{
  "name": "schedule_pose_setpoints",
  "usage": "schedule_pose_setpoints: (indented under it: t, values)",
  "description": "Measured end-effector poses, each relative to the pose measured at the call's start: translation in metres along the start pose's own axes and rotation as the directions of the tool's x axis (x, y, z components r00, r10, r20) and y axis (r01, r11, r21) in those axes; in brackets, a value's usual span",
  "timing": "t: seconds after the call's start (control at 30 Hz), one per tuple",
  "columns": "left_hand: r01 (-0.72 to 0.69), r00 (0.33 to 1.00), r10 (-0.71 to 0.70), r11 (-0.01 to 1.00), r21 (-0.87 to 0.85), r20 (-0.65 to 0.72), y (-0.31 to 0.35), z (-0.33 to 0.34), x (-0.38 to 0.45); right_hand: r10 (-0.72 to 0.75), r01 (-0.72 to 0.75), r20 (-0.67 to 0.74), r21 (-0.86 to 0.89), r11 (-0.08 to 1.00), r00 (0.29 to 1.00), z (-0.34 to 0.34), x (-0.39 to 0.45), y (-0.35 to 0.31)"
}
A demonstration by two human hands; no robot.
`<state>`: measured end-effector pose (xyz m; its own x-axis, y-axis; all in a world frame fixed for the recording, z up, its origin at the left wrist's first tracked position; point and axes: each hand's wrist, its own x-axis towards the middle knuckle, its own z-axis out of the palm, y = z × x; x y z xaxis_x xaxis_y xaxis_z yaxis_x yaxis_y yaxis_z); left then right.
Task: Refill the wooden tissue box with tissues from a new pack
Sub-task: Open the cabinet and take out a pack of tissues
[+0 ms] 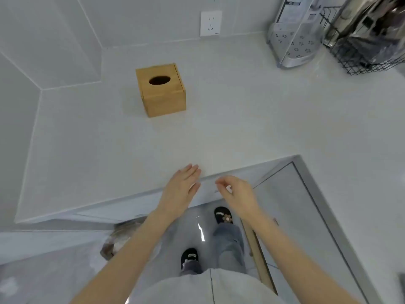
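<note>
Plainly, the refill has not begun: the square light-wood tissue box with the dark oval slot in its top [161,89] sits alone in the upper middle of the frame on the pale stone countertop [241,119], and no tissue shows through the slot. No new pack is in sight. Both hands hover low in the frame at the counter's near edge, well apart from the box. The left hand [182,190] is flat with its fingers straight and released, holding nothing. The right hand [237,194] has its fingers loosely curled and pinched toward the thumb; whether they hold some small pale scrap I cannot tell. To do this step well, I judge it best to reach with both hands, grip the box by opposite sides and draw it near before seeking how it opens.
</note>
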<state>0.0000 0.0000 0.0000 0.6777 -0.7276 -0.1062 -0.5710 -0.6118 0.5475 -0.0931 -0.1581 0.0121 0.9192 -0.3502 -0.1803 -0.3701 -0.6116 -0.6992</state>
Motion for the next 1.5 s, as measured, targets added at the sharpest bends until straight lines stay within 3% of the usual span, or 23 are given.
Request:
schedule_pose_setpoints:
  t: [0.2, 0.33, 0.43, 0.97, 1.27, 1.5]
  values:
    - [-0.070, 0.996, 0.074, 0.994, 0.087, -0.048, -0.010, 0.019, -0.008, -0.095, 0.174, 0.205, -0.411, 0.895, 0.974, 0.040, -0.002, 0.021]
    - [-0.090, 0.985, 0.110, 0.984, 0.154, -0.131, -0.016, 0.027, -0.008, -0.062, 0.174, 0.213, -0.562, 0.808, 0.975, 0.052, 0.007, 0.029]
    - [-0.099, 0.977, 0.127, 0.982, 0.162, -0.174, -0.017, 0.032, -0.008, -0.116, 0.184, 0.145, -0.669, 0.720, 0.983, 0.062, 0.012, 0.037]
    - [-0.069, 0.960, 0.113, 0.982, 0.174, -0.255, -0.015, 0.043, -0.008, -0.130, 0.120, 0.035, -0.668, 0.734, 0.991, 0.089, 0.020, 0.047]
    - [-0.059, 0.959, 0.114, 0.976, 0.212, -0.261, -0.015, 0.045, -0.008, -0.159, 0.155, 0.047, -0.594, 0.789, 0.986, 0.074, -0.057, 0.078]
    - [-0.069, 0.950, 0.132, 0.972, 0.224, -0.283, -0.013, 0.047, -0.008, -0.071, 0.089, 0.053, -0.552, 0.829, 0.996, 0.057, -0.099, 0.098]
